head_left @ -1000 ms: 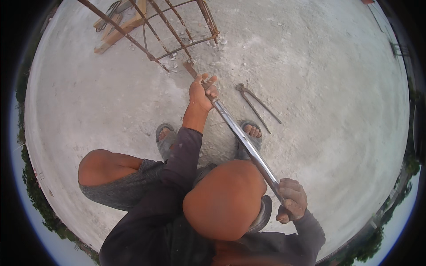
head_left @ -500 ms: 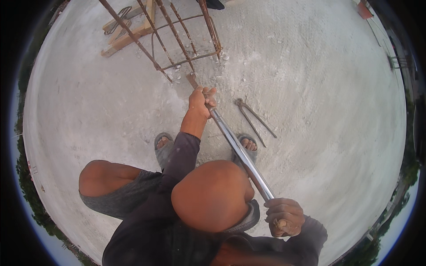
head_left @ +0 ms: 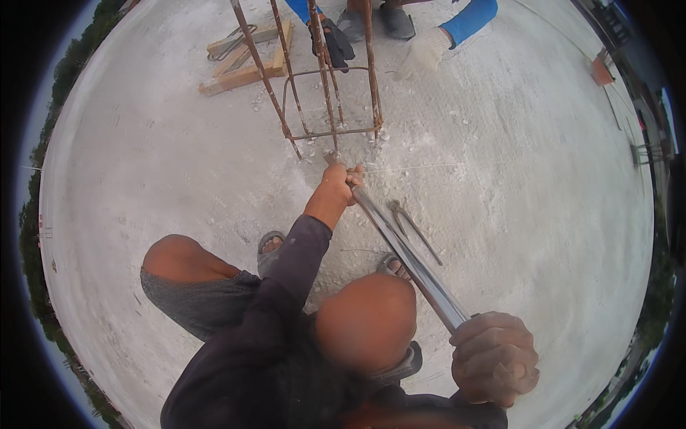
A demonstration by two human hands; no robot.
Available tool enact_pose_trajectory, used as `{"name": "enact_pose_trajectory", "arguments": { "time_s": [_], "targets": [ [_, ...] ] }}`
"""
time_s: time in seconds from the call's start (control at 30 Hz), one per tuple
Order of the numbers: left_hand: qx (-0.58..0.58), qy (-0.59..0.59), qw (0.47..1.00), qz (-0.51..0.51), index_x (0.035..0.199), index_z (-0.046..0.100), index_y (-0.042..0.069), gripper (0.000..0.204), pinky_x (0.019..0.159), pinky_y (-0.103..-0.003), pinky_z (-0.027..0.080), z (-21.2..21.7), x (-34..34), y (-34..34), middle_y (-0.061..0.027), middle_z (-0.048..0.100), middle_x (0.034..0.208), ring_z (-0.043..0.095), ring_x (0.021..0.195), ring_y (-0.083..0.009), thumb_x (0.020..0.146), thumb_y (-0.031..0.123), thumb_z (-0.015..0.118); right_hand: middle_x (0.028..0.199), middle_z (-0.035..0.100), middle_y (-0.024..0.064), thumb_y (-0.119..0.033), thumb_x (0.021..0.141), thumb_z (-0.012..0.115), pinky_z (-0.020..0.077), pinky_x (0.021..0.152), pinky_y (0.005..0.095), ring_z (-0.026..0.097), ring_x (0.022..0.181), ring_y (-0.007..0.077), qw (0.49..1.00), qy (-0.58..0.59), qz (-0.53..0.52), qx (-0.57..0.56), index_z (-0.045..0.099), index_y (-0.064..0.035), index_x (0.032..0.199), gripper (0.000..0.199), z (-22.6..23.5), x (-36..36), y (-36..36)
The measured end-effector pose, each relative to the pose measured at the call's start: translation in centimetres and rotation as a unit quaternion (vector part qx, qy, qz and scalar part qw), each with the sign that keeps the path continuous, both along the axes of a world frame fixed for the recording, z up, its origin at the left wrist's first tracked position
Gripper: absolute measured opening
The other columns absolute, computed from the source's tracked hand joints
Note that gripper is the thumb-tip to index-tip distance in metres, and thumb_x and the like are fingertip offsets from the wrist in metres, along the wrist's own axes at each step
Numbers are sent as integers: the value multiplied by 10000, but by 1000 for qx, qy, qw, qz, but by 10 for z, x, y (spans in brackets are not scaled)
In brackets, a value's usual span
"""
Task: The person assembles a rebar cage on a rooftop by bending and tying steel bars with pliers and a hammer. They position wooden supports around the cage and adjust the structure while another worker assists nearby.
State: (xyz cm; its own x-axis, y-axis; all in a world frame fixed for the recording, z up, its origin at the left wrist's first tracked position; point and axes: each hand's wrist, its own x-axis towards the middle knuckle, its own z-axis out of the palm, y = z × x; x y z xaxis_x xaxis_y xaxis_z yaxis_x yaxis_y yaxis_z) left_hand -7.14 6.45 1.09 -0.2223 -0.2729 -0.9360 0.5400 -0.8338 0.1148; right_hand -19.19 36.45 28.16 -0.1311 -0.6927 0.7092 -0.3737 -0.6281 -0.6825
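Note:
A shiny metal pipe (head_left: 401, 245) slants across from the rebar cage to my lower right. My left hand (head_left: 336, 187) is closed round its far end, low and close to the cage's front edge. A rusty tip at that end meets the foot of a rusty rebar (head_left: 329, 101); whether it grips the rod is hidden. The near end is in my right hand (head_left: 494, 357), fingers wrapped round it beside my knee. Just right of the pipe, pincers (head_left: 421, 236) lie on the concrete, partly covered by it.
Across the cage a co-worker in blue sleeves crouches, with a white-gloved hand (head_left: 423, 53) low over the floor and a dark-gloved hand (head_left: 336, 44) by the rods. Timber pieces (head_left: 243, 77) lie left of the cage. A thin string (head_left: 411, 168) stretches rightward. Rubble litters the concrete (head_left: 164, 164).
My right hand and the pipe's near end have come up closer to the view and moved right. The co-worker's arms and gloves have come into view. My left hand keeps its hold.

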Motion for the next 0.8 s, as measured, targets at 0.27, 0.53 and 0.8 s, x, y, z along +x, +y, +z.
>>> {"name": "enact_pose_trajectory", "arguments": {
  "time_s": [0.27,0.53,0.8],
  "targets": [
    [-43,11,999,29,1008,501,62,303,468,-284,381,-13,-12,22,-125,663,1006,403,485,-109,1067,331,373,810,671,157,-346,988,634,586,609,363,686,738,242,978,-68,-125,155,567,58,1265,494,-34,-27,23],
    [-104,16,994,4,1172,467,120,315,517,-301,404,-30,-11,45,-159,652,1153,429,533,-124,1072,403,368,1302,558,220,-294,805,821,565,718,442,688,816,351,728,66,-114,673,558,-18,1341,658,-35,-44,40],
    [-174,-85,980,-38,1563,214,123,691,878,-454,488,-63,6,65,-209,470,1445,562,1063,-313,1014,401,529,808,656,260,-243,838,755,534,688,508,674,795,435,613,153,-52,773,571,10,977,343,-172,-34,57]
  ]
}}
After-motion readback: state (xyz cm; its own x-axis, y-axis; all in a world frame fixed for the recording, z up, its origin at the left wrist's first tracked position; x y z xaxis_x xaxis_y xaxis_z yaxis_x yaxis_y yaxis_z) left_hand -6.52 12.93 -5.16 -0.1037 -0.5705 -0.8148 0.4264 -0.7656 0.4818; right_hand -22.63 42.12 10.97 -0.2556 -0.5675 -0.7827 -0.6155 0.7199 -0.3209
